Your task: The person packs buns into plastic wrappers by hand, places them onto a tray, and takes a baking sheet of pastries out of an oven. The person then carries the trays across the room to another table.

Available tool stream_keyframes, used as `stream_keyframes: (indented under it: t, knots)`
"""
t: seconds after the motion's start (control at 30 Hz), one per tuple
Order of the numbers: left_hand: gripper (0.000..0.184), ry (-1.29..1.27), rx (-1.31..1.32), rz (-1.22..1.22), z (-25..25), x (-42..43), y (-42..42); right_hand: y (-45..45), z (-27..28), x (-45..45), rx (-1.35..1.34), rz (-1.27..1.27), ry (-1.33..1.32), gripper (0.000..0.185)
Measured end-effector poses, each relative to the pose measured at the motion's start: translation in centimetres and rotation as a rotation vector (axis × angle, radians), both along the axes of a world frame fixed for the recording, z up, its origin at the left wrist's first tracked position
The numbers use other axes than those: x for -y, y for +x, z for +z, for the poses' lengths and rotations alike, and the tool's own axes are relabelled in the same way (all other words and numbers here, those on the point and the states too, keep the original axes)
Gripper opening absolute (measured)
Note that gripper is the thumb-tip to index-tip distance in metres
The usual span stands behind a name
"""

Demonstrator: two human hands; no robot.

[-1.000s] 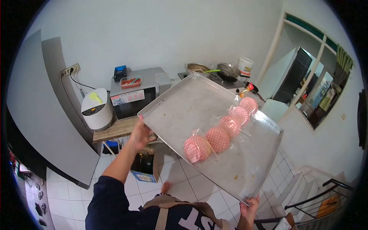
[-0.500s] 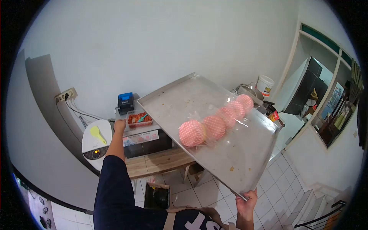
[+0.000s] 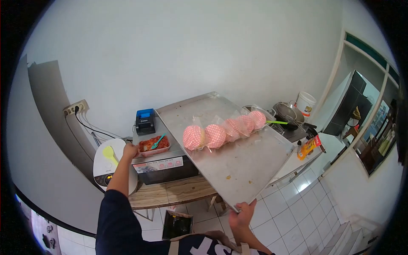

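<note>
A large metal tray [image 3: 242,170] is tilted in front of me, its near corner gripped by my right hand [image 3: 242,216]. Across it lies a row of several round items in pink dotted paper and clear plastic [image 3: 215,136]. My left hand [image 3: 131,151] is at the left end of a clear tub of red food [image 3: 154,145], which has a teal spoon [image 3: 158,142] in it. The tub stands on a silver oven [image 3: 170,158]; how my left fingers meet it is too small to tell.
Left of the oven is a white rice cooker [image 3: 106,161] with a green scoop [image 3: 109,154]. A black and blue device [image 3: 145,121] stands behind the tub. Pans [image 3: 289,114], a white bucket [image 3: 305,103] and an orange packet [image 3: 309,147] are at right. A box [image 3: 177,224] is on the floor.
My left hand has left the tray's edge and moved to the tub on the oven. The tray, in my right hand, has shifted left and now overlaps the oven's right side in view.
</note>
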State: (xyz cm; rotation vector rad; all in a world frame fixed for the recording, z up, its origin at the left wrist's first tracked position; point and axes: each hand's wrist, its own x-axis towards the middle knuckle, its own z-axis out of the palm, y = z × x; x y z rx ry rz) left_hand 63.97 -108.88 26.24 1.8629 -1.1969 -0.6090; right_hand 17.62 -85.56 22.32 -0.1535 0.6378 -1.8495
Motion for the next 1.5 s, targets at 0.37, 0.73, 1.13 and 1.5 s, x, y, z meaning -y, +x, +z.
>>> stream_keyframes:
  t: [0.37, 0.73, 1.13, 1.5]
  knots:
    - [0.013, 0.045, -0.328, 0.084, 1.1, -7.5, 0.8, 8.0, -7.5, 3.8, -0.599, -0.055, 0.037, 0.066]
    - [0.014, 0.071, -0.452, 0.049, 2.2, -8.6, 0.2, 14.2, -1.2, 3.4, 0.183, 0.262, 0.016, 0.07]
    - [0.021, 0.077, -0.518, 0.055, 2.7, -9.5, -1.4, 13.6, -4.9, 4.2, 0.091, 0.746, 0.144, 0.039]
    - [0.052, 0.119, -0.395, 0.121, 2.2, -9.2, -1.5, 11.3, -5.4, 4.0, 0.103, 0.882, 0.163, 0.037]
